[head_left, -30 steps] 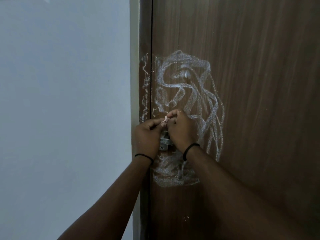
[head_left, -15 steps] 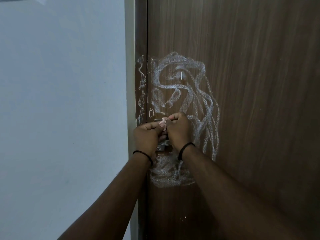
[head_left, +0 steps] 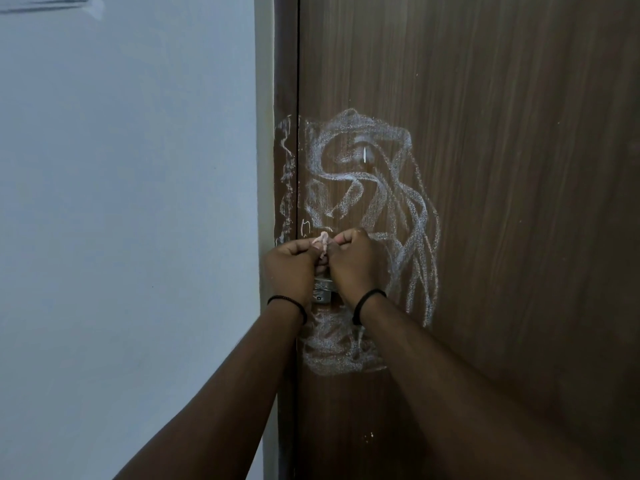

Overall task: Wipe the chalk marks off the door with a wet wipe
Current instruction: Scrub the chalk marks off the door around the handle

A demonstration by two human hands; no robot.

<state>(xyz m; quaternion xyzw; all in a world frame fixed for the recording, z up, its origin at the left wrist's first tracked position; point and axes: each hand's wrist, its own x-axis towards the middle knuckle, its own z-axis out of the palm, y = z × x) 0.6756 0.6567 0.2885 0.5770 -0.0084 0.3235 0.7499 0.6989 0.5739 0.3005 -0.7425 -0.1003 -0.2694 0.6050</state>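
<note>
Wood-grain door (head_left: 502, 168) bears powdery looping chalk marks (head_left: 381, 202).

Brown wood-grain door (head_left: 502, 168), closed. White chalk marks (head_left: 377, 202) scribbled in loops near latch edge, more below at (head_left: 332, 351). Small pale wet wipe (head_left: 322, 241), bunched and twisted, upright against door below scribble.
</note>
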